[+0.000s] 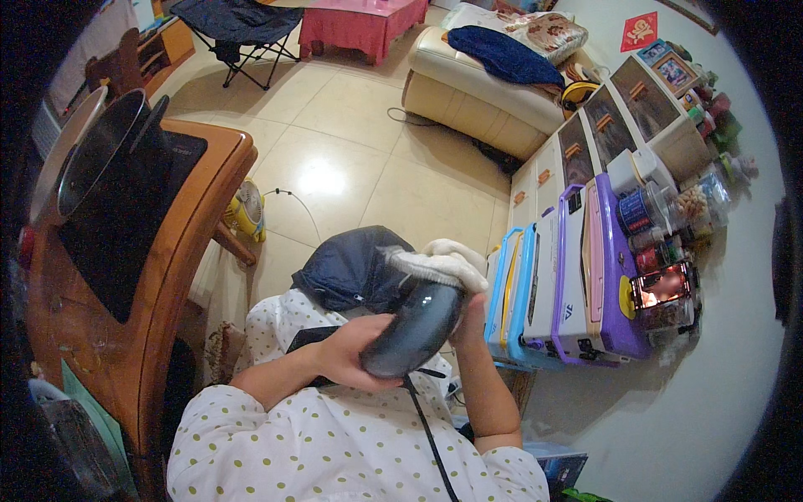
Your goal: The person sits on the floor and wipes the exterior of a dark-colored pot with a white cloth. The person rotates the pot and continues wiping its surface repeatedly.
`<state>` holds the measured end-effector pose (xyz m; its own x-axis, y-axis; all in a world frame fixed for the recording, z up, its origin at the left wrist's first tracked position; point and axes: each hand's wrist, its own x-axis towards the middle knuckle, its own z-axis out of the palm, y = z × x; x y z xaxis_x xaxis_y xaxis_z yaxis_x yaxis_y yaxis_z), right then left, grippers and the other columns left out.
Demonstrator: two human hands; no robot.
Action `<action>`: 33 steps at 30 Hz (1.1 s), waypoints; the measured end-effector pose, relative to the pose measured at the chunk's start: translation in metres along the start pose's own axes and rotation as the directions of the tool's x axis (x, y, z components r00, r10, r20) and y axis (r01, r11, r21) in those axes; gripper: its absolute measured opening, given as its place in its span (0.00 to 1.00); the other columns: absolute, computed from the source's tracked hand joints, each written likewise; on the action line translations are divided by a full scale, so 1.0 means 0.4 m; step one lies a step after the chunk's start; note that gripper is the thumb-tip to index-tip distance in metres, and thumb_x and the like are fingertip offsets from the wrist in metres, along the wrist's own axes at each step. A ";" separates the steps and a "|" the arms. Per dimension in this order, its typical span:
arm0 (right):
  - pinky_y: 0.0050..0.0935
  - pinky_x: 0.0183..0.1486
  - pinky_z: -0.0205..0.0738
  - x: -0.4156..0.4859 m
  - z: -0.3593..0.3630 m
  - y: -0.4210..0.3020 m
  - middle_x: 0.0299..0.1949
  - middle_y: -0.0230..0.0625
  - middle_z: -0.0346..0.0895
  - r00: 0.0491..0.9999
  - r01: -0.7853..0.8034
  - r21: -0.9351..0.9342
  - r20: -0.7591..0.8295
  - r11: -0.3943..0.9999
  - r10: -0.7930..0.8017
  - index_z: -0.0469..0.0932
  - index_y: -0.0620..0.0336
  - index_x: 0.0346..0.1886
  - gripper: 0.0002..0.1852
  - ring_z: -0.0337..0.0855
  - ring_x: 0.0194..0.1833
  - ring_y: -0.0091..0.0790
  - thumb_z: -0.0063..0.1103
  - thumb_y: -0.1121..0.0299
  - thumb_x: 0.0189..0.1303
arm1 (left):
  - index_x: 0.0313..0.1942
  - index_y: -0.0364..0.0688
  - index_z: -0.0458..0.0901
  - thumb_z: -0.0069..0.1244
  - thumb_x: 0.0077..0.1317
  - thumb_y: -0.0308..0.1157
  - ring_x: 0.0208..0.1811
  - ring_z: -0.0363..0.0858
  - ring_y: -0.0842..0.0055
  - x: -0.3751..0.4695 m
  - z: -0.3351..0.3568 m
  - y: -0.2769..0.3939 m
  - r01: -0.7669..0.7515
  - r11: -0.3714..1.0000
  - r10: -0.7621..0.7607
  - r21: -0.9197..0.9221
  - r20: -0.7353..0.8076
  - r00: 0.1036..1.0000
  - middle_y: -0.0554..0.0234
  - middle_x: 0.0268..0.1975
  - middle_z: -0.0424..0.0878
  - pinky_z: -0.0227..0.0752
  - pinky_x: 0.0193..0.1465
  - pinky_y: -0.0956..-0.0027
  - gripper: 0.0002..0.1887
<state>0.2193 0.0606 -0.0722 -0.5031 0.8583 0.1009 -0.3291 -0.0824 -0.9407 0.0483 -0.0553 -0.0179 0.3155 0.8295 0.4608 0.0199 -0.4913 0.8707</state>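
Before my chest, my left hand (357, 352) grips the lower left side of a dark, glossy, rounded object (417, 329); its exact kind cannot be told. A white knitted cloth or glove (442, 267) lies against its upper end. My right hand (469, 320) is at the object's right side, just below the white cloth, its fingers mostly hidden. Beyond the object, a dark blue fabric bag or garment (351, 267) rests over my lap. A black cord (426, 427) hangs down over my dotted shirt.
On the left stands a wooden table (182, 232) with dark pans (100, 150). A small yellow fan (246, 210) sits on the tiled floor beside it. Purple-edged and blue-edged storage boxes (568, 276) stand close on the right, near several jars and a lit phone (664, 287). A cream sofa (477, 100) is ahead.
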 end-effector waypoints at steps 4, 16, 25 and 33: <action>0.42 0.60 0.59 -0.042 0.098 -0.122 0.55 0.43 0.63 0.997 0.065 0.004 -0.047 0.998 -0.064 0.63 0.59 0.55 0.46 0.64 0.58 0.42 0.59 0.34 0.40 | 0.34 0.36 0.76 0.60 0.43 0.29 0.48 0.73 0.52 -0.001 0.011 -0.035 -0.194 0.954 0.187 0.228 0.054 0.981 0.47 0.44 0.75 0.66 0.52 0.59 0.16; 0.33 0.54 0.66 -0.023 0.083 -0.143 0.50 0.41 0.70 0.964 -0.083 -0.025 -0.256 0.996 0.074 0.65 0.62 0.53 0.27 0.70 0.53 0.35 0.62 0.62 0.50 | 0.38 0.39 0.78 0.60 0.44 0.30 0.52 0.71 0.55 -0.003 0.026 -0.039 -0.183 0.965 0.188 0.185 -0.009 0.982 0.55 0.43 0.76 0.64 0.55 0.60 0.18; 0.39 0.56 0.61 -0.056 0.147 -0.161 0.50 0.42 0.69 0.902 0.427 -0.434 0.140 0.793 -0.410 0.68 0.60 0.49 0.26 0.67 0.55 0.40 0.59 0.53 0.53 | 0.37 0.38 0.77 0.61 0.40 0.32 0.45 0.76 0.57 -0.020 0.012 -0.065 -0.149 0.936 0.158 0.318 -0.002 0.987 0.54 0.43 0.77 0.70 0.48 0.61 0.21; 0.45 0.61 0.50 -0.051 0.129 -0.168 0.51 0.50 0.67 0.804 0.586 -0.486 0.253 0.648 -0.537 0.71 0.63 0.47 0.37 0.61 0.59 0.47 0.32 0.34 0.58 | 0.34 0.40 0.78 0.62 0.39 0.33 0.42 0.74 0.51 -0.025 -0.001 -0.069 -0.252 0.904 0.223 0.344 0.123 0.967 0.56 0.40 0.77 0.69 0.43 0.56 0.19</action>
<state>0.2104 0.0225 0.0055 -0.4303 0.6065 0.6686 -0.1198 0.6958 -0.7082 0.0444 -0.0498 -0.0466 0.4264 0.6602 0.6183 0.2650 -0.7448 0.6125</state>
